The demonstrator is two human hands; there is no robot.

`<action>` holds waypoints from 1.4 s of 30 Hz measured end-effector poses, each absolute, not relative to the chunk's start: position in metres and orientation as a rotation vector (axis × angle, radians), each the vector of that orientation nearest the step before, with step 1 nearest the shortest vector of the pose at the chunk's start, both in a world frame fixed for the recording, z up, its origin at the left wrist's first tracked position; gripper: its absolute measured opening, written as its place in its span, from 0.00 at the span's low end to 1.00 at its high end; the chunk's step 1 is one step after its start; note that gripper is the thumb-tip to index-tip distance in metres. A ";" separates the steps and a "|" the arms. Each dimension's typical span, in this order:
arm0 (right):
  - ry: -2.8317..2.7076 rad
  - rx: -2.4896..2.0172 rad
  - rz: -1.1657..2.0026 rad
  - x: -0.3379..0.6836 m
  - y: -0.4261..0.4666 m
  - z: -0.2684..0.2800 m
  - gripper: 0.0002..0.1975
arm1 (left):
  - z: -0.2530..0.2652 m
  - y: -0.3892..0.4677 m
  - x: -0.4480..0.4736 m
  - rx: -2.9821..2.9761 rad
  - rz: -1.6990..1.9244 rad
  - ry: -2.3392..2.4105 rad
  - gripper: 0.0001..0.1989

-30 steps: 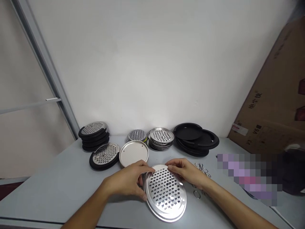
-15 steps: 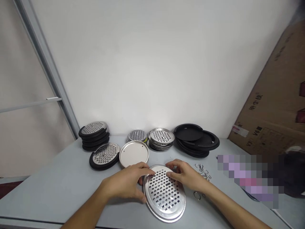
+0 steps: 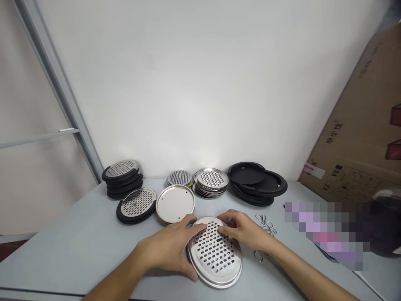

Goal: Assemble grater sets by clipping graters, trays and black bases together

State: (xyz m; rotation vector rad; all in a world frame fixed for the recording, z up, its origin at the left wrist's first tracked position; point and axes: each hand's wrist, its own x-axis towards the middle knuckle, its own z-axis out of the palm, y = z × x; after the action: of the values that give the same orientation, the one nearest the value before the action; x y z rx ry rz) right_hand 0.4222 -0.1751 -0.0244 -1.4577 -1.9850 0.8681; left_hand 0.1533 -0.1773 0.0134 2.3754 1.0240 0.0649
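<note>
Around the perforated disc [image 3: 216, 253]: left hand [image 3: 171, 246], fingers [image 3: 198, 228] in wide grip; right hand [image 3: 246, 230], fingers in pinch

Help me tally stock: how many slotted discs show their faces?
5: one disc touched by the left hand and right hand, one in the nearer black holder, one topping the far-left black stack, one back middle, one right of it. More may hide beneath.
</note>
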 end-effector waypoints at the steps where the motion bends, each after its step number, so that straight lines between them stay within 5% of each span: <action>1: -1.986 -1.452 0.867 0.422 -0.175 -0.025 0.16 | 0.013 -0.177 0.152 2.369 0.066 1.017 0.52; 29: -2.060 -1.333 0.767 0.413 -0.178 -0.026 0.17 | 0.008 -0.171 0.148 2.359 0.012 0.983 0.53; 42: -2.352 -1.418 0.293 0.404 -0.191 -0.033 0.19 | 0.012 -0.172 0.152 2.352 0.004 1.001 0.52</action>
State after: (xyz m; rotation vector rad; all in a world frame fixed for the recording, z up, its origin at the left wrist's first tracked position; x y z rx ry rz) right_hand 0.4035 -0.1910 -0.0332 -1.4179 -2.3517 0.2934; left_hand 0.1516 -0.1719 0.0117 2.3518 1.0015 0.0042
